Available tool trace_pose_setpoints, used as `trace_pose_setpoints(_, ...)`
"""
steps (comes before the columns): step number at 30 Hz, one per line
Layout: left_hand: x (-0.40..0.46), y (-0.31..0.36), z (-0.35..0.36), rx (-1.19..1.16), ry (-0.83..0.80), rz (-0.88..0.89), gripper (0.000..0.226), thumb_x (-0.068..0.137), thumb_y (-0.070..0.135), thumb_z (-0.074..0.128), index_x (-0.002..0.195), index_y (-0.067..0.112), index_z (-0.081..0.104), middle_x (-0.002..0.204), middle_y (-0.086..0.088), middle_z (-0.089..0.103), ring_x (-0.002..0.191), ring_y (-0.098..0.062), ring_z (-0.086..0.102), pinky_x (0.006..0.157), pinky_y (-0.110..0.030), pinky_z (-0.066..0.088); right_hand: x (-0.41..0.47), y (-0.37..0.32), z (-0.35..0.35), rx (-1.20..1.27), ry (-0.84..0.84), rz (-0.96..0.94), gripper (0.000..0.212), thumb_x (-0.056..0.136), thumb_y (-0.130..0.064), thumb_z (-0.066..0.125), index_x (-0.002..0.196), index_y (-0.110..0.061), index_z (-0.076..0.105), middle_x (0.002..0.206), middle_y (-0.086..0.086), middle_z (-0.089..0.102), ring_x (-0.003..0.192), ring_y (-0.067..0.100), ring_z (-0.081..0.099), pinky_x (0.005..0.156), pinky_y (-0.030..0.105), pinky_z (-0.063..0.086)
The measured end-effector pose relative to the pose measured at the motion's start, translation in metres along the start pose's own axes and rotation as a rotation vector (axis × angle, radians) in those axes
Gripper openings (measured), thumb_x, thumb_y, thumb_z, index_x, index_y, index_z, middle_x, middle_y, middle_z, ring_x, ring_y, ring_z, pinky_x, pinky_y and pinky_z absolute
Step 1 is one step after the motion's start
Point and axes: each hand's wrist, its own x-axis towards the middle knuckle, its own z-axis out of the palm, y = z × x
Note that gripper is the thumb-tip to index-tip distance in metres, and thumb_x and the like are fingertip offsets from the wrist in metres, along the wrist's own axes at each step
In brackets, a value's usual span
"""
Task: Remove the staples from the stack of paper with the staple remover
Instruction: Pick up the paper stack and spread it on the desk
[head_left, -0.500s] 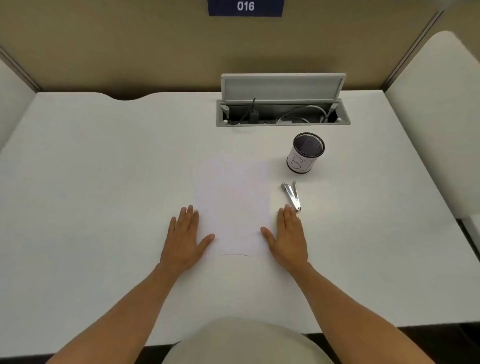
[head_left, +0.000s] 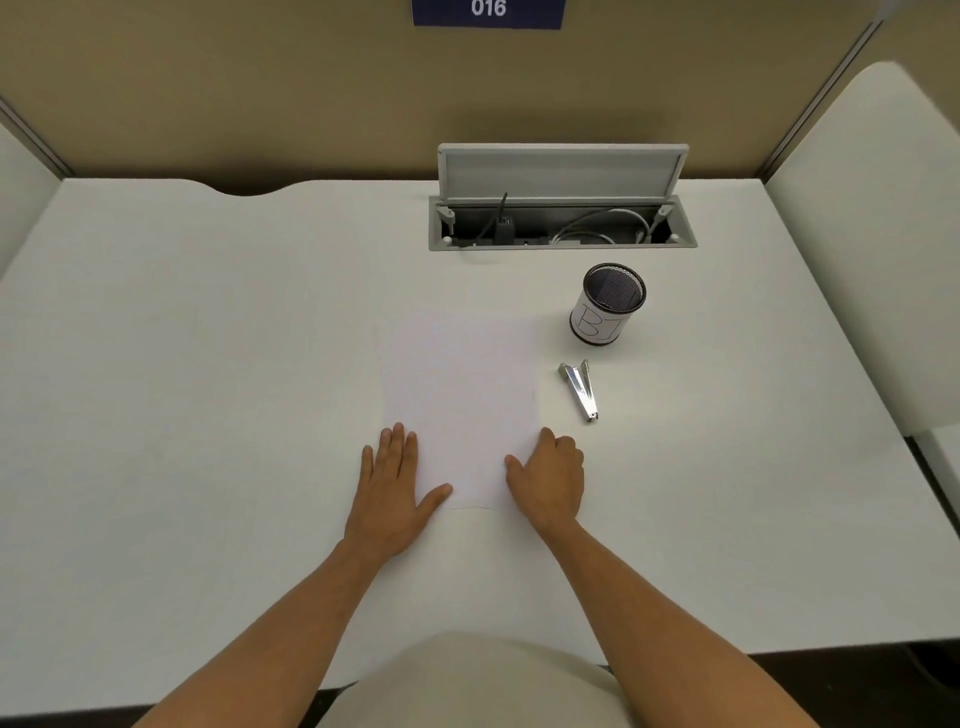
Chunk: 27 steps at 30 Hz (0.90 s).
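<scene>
Both hands rest on the white worktop (head_left: 208, 364) at the near edge of the stack of paper (head_left: 460, 395): the left hand (head_left: 395, 493) lies flat with fingers straight, its thumb on the near left corner, holding nothing, while the right hand (head_left: 550, 478) sits at the near right edge with fingers curled under, and no object shows in its grasp. The staple remover (head_left: 581, 389), untouched, lies just beyond the right hand, beside the paper's right edge, its jaws pointing away from the person. No staples can be made out on the sheets, so the first risk is guessing their position. The white paper barely stands out from the worktop, and an unpinned stack could slide or tear when the tool bites. A mesh pen cup (head_left: 608, 304) marked with letters stands farther out past the tool, close enough to be knocked on a hasty reach. Beyond it, an open cable tray (head_left: 561, 223) holds plugs and wires.
</scene>
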Motion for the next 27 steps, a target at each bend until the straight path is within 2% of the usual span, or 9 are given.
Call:
trace_pose_setpoints(4, -0.002, -0.001, 0.002, -0.012, 0.008, 0.026, 0.102, 0.076, 0.083, -0.006, 0.148, 0.012, -0.018, 0.156, -0.002, -0.025, 0.146, -0.018, -0.025, 0.118, -0.037, -0.017, 0.004, -0.005, -0.004, 0.267, -0.089, 0.145, 0.051, 0.082, -0.029, 0.069, 0.124, -0.008, 0.048, 0.116, 0.011, 0.059, 0.108, 0.031, 0.057, 0.084, 0.035, 0.048)
trace_pose_setpoints(7, -0.003, -0.001, 0.002, 0.004, 0.009, 0.019, 0.105, 0.072, 0.084, -0.011, 0.148, 0.013, -0.02, 0.155, -0.002, -0.027, 0.146, -0.018, -0.024, 0.118, -0.037, -0.018, 0.007, -0.007, -0.007, 0.62, -0.162, 0.236, 0.034, 0.077, -0.024, 0.074, 0.105, -0.013, 0.059, 0.104, 0.004, 0.066, 0.094, 0.025, 0.064, 0.076, 0.032, 0.051)
trace_pose_setpoints(10, -0.001, 0.0, 0.003, -0.025, 0.014, 0.017, 0.104, 0.076, 0.082, 0.001, 0.151, 0.011, -0.012, 0.156, -0.001, -0.024, 0.146, -0.017, -0.023, 0.118, -0.037, -0.017, 0.009, -0.006, -0.01, 0.847, -0.228, 0.273, 0.016, 0.076, -0.019, 0.074, 0.086, -0.017, 0.062, 0.094, 0.004, 0.07, 0.084, 0.02, 0.067, 0.072, 0.032, 0.055)
trace_pose_setpoints(13, 0.002, 0.0, 0.002, -0.044, 0.023, 0.005, 0.094, 0.089, 0.073, 0.023, 0.154, 0.011, -0.005, 0.161, -0.003, -0.017, 0.146, -0.015, -0.022, 0.117, -0.035, -0.018, 0.01, -0.006, -0.017, 0.923, -0.203, 0.253, 0.019, 0.076, -0.012, 0.073, 0.09, -0.015, 0.06, 0.093, 0.004, 0.068, 0.087, 0.024, 0.067, 0.074, 0.035, 0.056)
trace_pose_setpoints(15, 0.005, 0.002, 0.0, -0.075, 0.036, -0.023, 0.087, 0.093, 0.067, 0.031, 0.155, 0.012, 0.002, 0.163, -0.004, -0.01, 0.148, -0.016, -0.019, 0.117, -0.035, -0.017, 0.01, -0.007, -0.024, 0.929, -0.172, 0.2, 0.022, 0.076, -0.01, 0.072, 0.093, -0.016, 0.06, 0.094, 0.002, 0.068, 0.087, 0.021, 0.067, 0.069, 0.03, 0.054)
trace_pose_setpoints(19, 0.011, 0.022, -0.021, -0.223, 0.092, -0.032, 0.074, 0.094, 0.063, 0.036, 0.151, 0.016, 0.03, 0.163, -0.002, 0.013, 0.151, -0.016, 0.0, 0.121, -0.036, -0.006, 0.008, -0.018, -0.049, 0.817, -0.049, 0.029, 0.021, 0.076, -0.012, 0.069, 0.092, -0.023, 0.061, 0.085, -0.014, 0.066, 0.072, -0.003, 0.063, 0.054, 0.009, 0.043)
trace_pose_setpoints(21, 0.014, 0.042, -0.043, -0.533, 0.06, -0.056, 0.069, 0.091, 0.063, 0.042, 0.145, 0.02, 0.042, 0.157, 0.001, 0.032, 0.146, -0.014, 0.024, 0.119, -0.032, 0.015, 0.006, -0.027, -0.063, 0.732, 0.057, -0.042, 0.019, 0.075, -0.011, 0.065, 0.09, -0.023, 0.062, 0.081, -0.015, 0.064, 0.071, 0.002, 0.061, 0.053, 0.01, 0.041)
trace_pose_setpoints(23, 0.018, 0.064, -0.073, -0.872, 0.008, -0.053, 0.066, 0.086, 0.066, 0.044, 0.138, 0.027, 0.05, 0.145, 0.005, 0.049, 0.131, -0.01, 0.045, 0.107, -0.025, 0.033, 0.003, -0.039, -0.077, 0.631, 0.176, -0.13, 0.02, 0.077, -0.011, 0.062, 0.093, -0.022, 0.064, 0.081, -0.012, 0.064, 0.071, 0.008, 0.058, 0.056, 0.012, 0.038)
trace_pose_setpoints(27, 0.026, 0.103, -0.123, -1.287, 0.025, 0.014, 0.044, 0.083, 0.064, 0.046, 0.117, 0.037, 0.058, 0.121, 0.006, 0.067, 0.106, -0.01, 0.066, 0.089, -0.028, 0.054, -0.01, -0.061, -0.094, 0.361, 0.407, -0.405, 0.021, 0.082, -0.006, 0.061, 0.098, -0.017, 0.068, 0.085, -0.002, 0.069, 0.073, 0.018, 0.059, 0.061, 0.021, 0.037)
